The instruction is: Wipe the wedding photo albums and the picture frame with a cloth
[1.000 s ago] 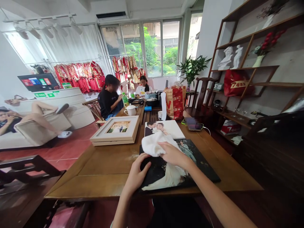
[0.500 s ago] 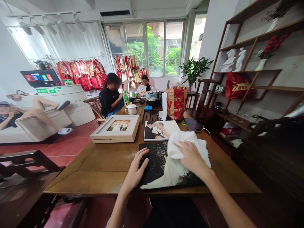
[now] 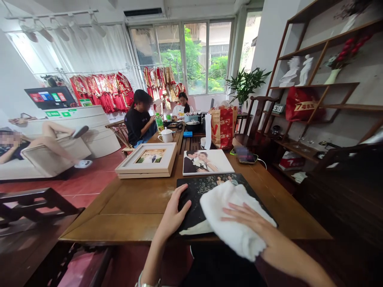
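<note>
Apparently mid-wipe on a dark photo panel [image 3: 196,197] at the near edge of the table [image 3: 125,215].

Pressing a white cloth [image 3: 218,199] flat against it with the right hand [image 3: 253,219], spread-fingered rather than clamped; resting the left hand [image 3: 174,212] on the panel's left edge, with thumb and fingers apart. Cannot tell the share cleaned or left, with much of the surface hidden; likewise for the pale photo panel [image 3: 223,159] just beyond. Farther back, a lidded white mug [image 3: 166,136] and a red-and-tan paper bag [image 3: 223,127], contents hidden.
</note>
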`<state>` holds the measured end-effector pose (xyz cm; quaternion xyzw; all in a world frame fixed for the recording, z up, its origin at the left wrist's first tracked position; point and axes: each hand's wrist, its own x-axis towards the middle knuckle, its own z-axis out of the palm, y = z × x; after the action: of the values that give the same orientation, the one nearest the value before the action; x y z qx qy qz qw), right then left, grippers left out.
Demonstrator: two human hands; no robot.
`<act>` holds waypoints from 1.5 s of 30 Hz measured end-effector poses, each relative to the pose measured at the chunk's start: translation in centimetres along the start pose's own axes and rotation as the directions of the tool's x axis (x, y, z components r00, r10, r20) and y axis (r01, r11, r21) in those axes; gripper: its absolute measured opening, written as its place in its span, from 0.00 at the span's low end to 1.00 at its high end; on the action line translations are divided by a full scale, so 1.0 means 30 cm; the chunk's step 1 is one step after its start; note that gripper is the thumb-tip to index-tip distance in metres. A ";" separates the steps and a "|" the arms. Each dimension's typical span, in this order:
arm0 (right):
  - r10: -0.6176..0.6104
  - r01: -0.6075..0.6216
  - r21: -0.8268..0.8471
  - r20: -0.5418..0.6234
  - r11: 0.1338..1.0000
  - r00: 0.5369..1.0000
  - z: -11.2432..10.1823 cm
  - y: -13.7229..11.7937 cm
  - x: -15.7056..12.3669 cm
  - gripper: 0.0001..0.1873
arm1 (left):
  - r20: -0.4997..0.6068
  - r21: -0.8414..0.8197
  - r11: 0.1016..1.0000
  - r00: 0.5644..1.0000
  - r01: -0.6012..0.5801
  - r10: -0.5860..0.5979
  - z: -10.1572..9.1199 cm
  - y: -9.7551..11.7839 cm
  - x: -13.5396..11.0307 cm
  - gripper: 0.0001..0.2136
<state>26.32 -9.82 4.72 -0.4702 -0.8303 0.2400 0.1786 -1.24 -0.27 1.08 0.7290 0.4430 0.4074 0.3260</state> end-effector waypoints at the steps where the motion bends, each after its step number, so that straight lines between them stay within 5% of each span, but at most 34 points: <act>1: 0.037 -0.037 0.000 -0.036 0.999 0.999 -0.019 0.047 -0.011 0.37 | 0.006 0.001 1.000 1.000 -0.018 0.018 0.000 -0.004 0.001 0.21; 5: 0.123 -0.139 -0.093 -0.161 0.986 0.979 -0.085 0.197 0.032 0.32 | 0.024 -0.017 0.999 0.999 -0.035 0.035 -0.004 -0.012 0.006 0.21; 8: 0.199 -0.233 -0.206 -0.172 0.950 0.965 -0.112 0.227 0.141 0.33 | 0.041 -0.022 1.000 0.999 -0.011 0.012 -0.007 -0.011 0.005 0.22; 12: 0.274 -0.331 -0.288 -0.219 0.899 0.936 -0.057 0.129 0.298 0.37 | 0.051 -0.020 0.999 0.998 0.040 -0.039 -0.006 -0.008 0.001 0.24; 15: 0.171 -0.229 -0.316 -0.202 0.921 0.964 0.039 -0.003 0.342 0.43 | 0.033 -0.020 0.998 0.998 0.057 -0.056 -0.002 -0.006 0.002 0.23; 20: -0.051 0.040 -0.275 -0.033 0.961 0.998 0.120 -0.154 0.225 0.53 | -0.024 -0.039 0.997 0.998 0.065 -0.066 0.004 -0.015 0.009 0.20; 24: -0.092 0.102 -0.173 0.063 0.980 0.994 0.060 -0.099 0.062 0.49 | -0.034 -0.029 0.998 0.998 0.060 -0.061 0.005 -0.022 0.008 0.20; 28: 0.031 -0.033 -0.194 -0.014 0.981 0.999 -0.020 0.044 -0.028 0.44 | -0.034 -0.030 0.998 0.998 0.057 -0.058 0.006 -0.019 0.007 0.20; 31: 0.183 -0.220 -0.306 -0.147 0.926 0.972 -0.041 0.105 0.013 0.44 | -0.043 -0.028 0.998 0.998 0.054 -0.055 0.006 -0.016 0.007 0.20; 36: 0.323 -0.450 -0.425 -0.338 0.786 0.884 0.034 0.011 0.212 0.38 | -0.052 -0.049 0.996 0.996 0.070 -0.073 0.005 -0.009 0.006 0.19; 40: 0.118 -0.211 -0.390 -0.247 0.896 0.962 0.132 -0.143 0.301 0.40 | -0.059 -0.068 0.995 0.995 0.077 -0.081 0.004 0.002 0.009 0.18; 45: 0.042 -0.059 -0.251 -0.075 0.966 0.996 0.155 -0.231 0.185 0.45 | -0.068 -0.046 0.999 0.997 0.025 -0.028 0.006 -0.001 0.014 0.18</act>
<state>16.33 -9.15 5.22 -0.5181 -0.8353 0.1201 0.1395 -0.96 0.11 1.10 0.7012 0.4543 0.4375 0.3324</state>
